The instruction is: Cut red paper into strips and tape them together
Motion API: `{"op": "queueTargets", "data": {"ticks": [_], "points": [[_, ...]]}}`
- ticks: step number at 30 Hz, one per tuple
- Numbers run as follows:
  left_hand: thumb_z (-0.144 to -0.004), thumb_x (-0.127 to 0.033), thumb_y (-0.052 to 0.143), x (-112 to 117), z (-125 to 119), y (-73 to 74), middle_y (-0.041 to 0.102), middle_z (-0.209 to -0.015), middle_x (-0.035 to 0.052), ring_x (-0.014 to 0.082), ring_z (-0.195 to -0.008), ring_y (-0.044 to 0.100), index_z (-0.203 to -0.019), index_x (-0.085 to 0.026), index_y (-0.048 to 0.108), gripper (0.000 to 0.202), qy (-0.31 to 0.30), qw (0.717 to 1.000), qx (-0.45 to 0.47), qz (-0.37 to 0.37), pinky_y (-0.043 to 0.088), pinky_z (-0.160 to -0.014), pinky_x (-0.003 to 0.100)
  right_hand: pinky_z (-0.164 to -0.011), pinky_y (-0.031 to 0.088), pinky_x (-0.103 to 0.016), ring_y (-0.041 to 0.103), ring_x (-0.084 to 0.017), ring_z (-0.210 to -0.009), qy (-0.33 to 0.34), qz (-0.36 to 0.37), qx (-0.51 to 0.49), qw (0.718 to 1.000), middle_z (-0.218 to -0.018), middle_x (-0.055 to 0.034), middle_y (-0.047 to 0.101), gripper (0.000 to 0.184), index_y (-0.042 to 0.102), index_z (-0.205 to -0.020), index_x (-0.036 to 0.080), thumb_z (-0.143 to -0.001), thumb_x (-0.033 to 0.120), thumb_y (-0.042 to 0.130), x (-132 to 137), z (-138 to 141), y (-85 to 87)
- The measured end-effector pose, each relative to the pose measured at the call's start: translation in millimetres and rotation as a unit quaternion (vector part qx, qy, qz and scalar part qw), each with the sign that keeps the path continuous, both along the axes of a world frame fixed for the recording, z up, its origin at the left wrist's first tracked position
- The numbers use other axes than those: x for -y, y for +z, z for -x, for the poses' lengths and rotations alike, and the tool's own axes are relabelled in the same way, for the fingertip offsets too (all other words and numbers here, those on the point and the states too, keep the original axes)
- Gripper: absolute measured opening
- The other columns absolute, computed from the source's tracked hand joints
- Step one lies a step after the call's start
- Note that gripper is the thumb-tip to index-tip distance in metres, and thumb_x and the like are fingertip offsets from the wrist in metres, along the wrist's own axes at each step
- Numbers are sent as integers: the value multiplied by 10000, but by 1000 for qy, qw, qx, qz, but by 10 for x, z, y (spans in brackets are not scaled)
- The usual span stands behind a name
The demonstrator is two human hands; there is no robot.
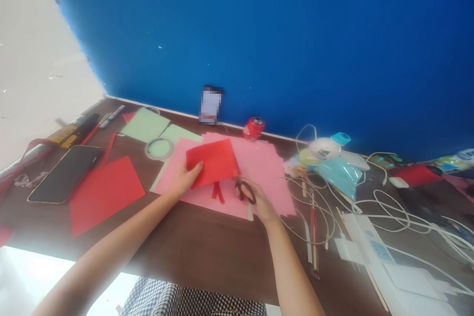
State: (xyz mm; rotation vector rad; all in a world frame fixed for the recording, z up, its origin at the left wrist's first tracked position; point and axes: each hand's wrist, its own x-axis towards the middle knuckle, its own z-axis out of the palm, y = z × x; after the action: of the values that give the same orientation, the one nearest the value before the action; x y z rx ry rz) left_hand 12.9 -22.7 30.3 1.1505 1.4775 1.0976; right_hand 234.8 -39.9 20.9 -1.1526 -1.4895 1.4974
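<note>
My left hand (184, 178) pinches the lower left edge of a red paper sheet (213, 160) and lifts it above a stack of pink paper (259, 163). My right hand (257, 200) grips black-handled scissors (244, 190), whose blades meet the sheet's lower right edge. Two thin red strips (217, 191) lie on the pink paper just below the sheet.
On the dark wooden table (207, 247), a larger red sheet (105, 192) and a phone (66, 173) lie at the left. Green sheets (148, 126) with a tape roll (159, 148) sit behind. A red can (254, 127) stands by the blue wall. White cables (385, 212), a power strip (370, 242) and bags crowd the right.
</note>
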Motion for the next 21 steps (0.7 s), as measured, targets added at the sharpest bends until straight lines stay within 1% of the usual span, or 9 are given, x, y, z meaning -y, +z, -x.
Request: {"op": "queueTargets", "data": {"ticks": [8, 12, 15, 18, 21], "points": [[-765, -418, 524, 5, -8, 18, 664, -989, 61, 232, -885, 630, -1003, -204, 607, 331, -3, 1000, -2, -7, 523, -702, 306, -521, 280, -257, 386, -121, -570, -10, 17, -3, 1000, -603, 15, 426, 297, 600, -905, 178, -812, 443, 504, 2, 13, 6], [-767, -431, 518, 8, -7, 8, 663, -986, 66, 232, -869, 634, -1003, -201, 597, 339, 3, 1000, -3, 4, 522, -698, 310, -529, 289, -259, 375, -117, -560, -11, 9, -11, 1000, -560, 27, 377, 309, 587, -760, 181, -830, 456, 466, 4, 25, 8], [-767, -435, 517, 5, -3, -11, 663, -984, 66, 230, -865, 635, -1003, -199, 597, 343, 5, 1000, -6, 7, 520, -705, 312, -534, 289, -263, 376, -118, -562, -10, 8, -7, 1000, -562, 25, 378, 343, 531, -648, 181, -826, 466, 463, 5, 26, 1], [-766, -449, 517, -2, 4, -33, 664, -971, 68, 232, -860, 636, -1012, -199, 596, 359, 5, 1000, -6, 8, 521, -703, 319, -530, 275, -259, 369, -113, -564, -14, 13, 6, 1000, -602, 15, 424, 309, 515, -655, 179, -804, 448, 500, 3, 22, -14], [-769, -449, 515, -8, 6, -48, 663, -971, 67, 231, -860, 636, -1014, -201, 598, 359, 3, 1000, -7, -1, 520, -707, 315, -527, 267, -255, 367, -109, -560, -12, 20, -2, 1000, -589, 25, 413, 265, 523, -665, 181, -785, 417, 525, -6, 19, -31]]}}
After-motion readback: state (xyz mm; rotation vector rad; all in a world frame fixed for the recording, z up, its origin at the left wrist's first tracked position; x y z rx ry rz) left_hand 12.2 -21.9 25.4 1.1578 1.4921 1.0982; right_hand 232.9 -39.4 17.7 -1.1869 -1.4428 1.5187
